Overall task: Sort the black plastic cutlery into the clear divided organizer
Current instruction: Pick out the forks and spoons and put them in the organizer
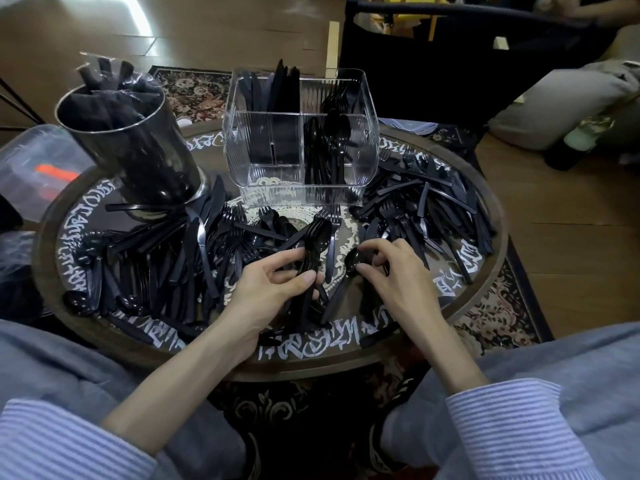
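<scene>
Striped sleeves (512,427), metal cup (138,150) beyond

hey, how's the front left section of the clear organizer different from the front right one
The front left section holds no cutlery, so the tray pattern shows through its floor; the front right section holds black spoons standing upright with bowls up. The left looks clear, the right dark. Both share the same ribbed clear walls of the organizer.

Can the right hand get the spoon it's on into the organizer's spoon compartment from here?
Probably yes. The right hand pinches a single spoon, and the clear organizer stands straight ahead with its top open; nothing stands between them, only loose cutlery lying flat on the table.
</scene>
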